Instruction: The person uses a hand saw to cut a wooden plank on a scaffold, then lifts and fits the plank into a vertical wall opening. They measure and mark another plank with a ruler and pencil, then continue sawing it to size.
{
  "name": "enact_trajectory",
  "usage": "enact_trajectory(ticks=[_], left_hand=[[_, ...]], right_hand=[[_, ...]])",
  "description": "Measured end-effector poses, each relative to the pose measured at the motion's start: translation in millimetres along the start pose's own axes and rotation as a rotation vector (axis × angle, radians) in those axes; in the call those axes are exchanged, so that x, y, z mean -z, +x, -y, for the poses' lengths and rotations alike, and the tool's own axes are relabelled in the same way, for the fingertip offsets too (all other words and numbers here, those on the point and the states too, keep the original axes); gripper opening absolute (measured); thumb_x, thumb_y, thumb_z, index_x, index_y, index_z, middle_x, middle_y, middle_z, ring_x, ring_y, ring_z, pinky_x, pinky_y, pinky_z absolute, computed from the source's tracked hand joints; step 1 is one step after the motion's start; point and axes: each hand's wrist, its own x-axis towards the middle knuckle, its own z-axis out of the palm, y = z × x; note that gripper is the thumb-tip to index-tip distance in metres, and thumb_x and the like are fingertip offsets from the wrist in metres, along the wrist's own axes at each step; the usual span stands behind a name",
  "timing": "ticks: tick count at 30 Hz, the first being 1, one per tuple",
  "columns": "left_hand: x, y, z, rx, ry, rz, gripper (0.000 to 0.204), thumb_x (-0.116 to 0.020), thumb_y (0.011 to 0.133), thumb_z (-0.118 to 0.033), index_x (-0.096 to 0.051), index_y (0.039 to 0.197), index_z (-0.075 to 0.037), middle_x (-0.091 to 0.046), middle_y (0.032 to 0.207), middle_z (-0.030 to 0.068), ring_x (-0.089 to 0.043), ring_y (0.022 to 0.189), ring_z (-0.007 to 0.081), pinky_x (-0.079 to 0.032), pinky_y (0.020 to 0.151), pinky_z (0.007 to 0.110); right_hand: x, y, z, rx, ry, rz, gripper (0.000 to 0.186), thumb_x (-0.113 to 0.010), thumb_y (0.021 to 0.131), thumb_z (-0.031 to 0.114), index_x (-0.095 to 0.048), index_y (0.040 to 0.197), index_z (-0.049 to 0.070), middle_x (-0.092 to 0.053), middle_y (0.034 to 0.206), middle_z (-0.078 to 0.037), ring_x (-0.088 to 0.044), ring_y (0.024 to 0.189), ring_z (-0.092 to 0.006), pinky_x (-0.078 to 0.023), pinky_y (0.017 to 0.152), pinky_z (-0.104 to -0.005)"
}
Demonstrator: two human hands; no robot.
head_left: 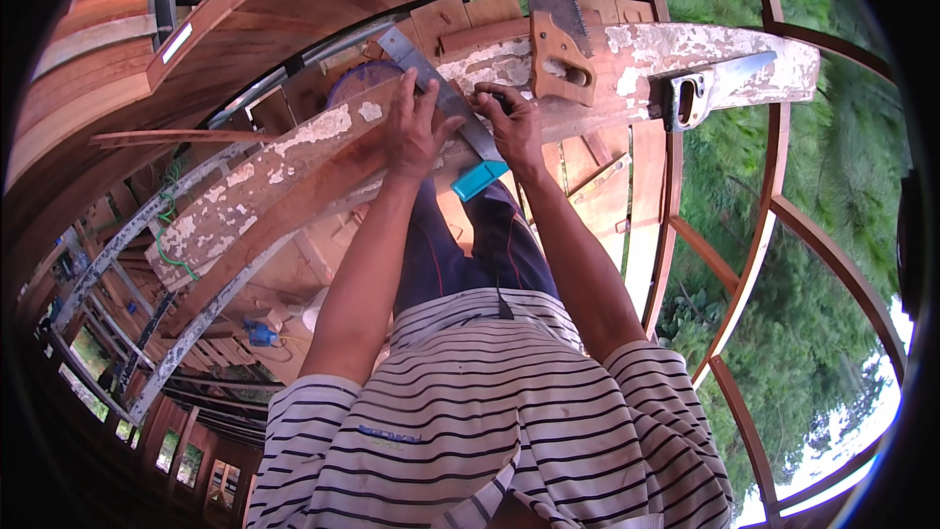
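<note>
A try square with a dark metal blade and a teal stock lies slantwise across a worn plank with flaking white paint. My left hand rests on the plank and the blade, fingers stretched out and thumb spread over the metal. On the blade's other side is my right hand, its fingers closed in a pinch near the edge. A small dark thing shows at those fingertips, too unclear to name. A handsaw with a wooden handle lies beyond my right hand.
Farther right on the plank lies another handsaw, with a black and white handle. A blue power tool sits on the boards at lower left. Metal rails run under the plank, and wooden framing borders greenery on the right.
</note>
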Motion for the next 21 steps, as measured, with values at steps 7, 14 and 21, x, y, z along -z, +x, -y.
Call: enact_trajectory(ticks=[7,14,21], left_hand=[[0,0,1,-0.002,-0.002,-0.001,0.074,-0.074,0.088,-0.055,-0.059,0.141,-0.005,-0.044,0.153,0.0263,-0.049,0.138,0.0456,-0.045,0.111,0.053],[-2,0,2,0.001,0.002,-0.001,0.072,-0.073,0.089,-0.054,-0.06,0.14,-0.005,-0.043,0.153,0.0256,-0.048,0.138,0.0444,-0.043,0.113,0.052],[-1,0,2,0.0,-0.017,-0.008,0.073,-0.075,0.087,-0.053,-0.061,0.139,-0.004,-0.044,0.153,0.0257,-0.048,0.138,0.0447,-0.044,0.112,0.052]], right_hand=[[-9,11,5,0.079,-0.344,-0.016,0.026,-0.072,0.099,0.019,-0.075,0.117,0.001,-0.078,0.101,-0.009,-0.07,0.09,-0.012,-0.056,0.082,-0.0282],[-19,14,15,0.103,-0.406,-0.027,0.025,-0.075,0.095,0.022,-0.078,0.112,0.003,-0.079,0.101,-0.013,-0.075,0.091,-0.0189,-0.057,0.08,-0.0324],[-22,15,18,0.145,-0.478,-0.031,0.024,-0.074,0.095,0.021,-0.078,0.11,0.003,-0.078,0.098,-0.017,-0.077,0.088,-0.026,-0.058,0.078,-0.0352]])
